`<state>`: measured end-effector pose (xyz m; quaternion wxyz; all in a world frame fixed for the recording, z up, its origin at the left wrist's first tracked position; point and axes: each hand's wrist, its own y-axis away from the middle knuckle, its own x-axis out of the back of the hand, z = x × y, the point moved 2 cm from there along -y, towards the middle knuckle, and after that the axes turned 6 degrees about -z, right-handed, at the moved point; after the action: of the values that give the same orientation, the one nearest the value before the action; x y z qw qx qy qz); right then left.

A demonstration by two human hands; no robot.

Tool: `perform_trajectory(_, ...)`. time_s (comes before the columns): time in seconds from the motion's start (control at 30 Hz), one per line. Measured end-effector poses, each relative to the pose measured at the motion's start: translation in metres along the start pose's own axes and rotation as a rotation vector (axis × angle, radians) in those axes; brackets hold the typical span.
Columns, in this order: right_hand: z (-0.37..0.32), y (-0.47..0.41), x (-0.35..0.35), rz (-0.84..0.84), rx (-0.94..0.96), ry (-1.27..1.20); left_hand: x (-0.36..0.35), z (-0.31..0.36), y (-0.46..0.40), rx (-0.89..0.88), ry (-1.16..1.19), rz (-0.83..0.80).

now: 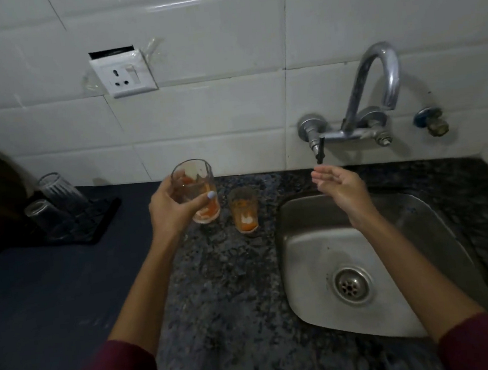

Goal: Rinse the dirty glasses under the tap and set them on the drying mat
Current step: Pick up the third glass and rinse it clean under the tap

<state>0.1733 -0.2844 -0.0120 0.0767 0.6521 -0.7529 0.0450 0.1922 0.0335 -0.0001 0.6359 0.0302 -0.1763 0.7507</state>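
- Left hand is gripping a dirty glass, fingers and thumb wrapped round its side; the glass is lifted off the desk and tilting, mouth leaning up and away from the person, orange residue sitting in the base.
- Right hand is holding nothing, fingers relaxed and slightly bent, hovering over the back-left corner of the sink, just below the black tap lever.
- Key relation: the spout is sitting to the right of the held glass, beyond the right hand; the glass's long axis is roughly upright, so it is needing a sideways carry to the right, over the sink rim, to get under the outlet.
- Right hand is the nearer one to the lever, so my read is it is going for the water while the left brings the glass across.
- No water is visibly running.
- Second dirty glass is standing upright on the desk, just right of the held one, between it and the sink.
- Drying mat is lying far left against the wall, two clean glasses sitting inverted on it; so two look done, two left.
- Surface: dark speckled stone, with a plain dark section on the left.
- Room: dim, white tiled wall, socket plate coming loose above the desk.
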Motion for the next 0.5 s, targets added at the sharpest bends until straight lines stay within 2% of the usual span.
perform_trajectory(0.2, -0.014, -0.039, 0.028, 0.233, 0.042, 0.479, -0.077, 0.038, 0.023, -0.011, 0.047, -0.303)
perform_trajectory(0.37, -0.023, -0.072, 0.02, 0.192, -0.037, 0.722, -0.157, 0.025, 0.03, 0.049, 0.001, -0.532)
perform_trajectory(0.5, -0.025, -0.083, 0.004, 0.229, 0.011, 0.951, -0.19, 0.012, 0.034, 0.067, 0.053, -0.656)
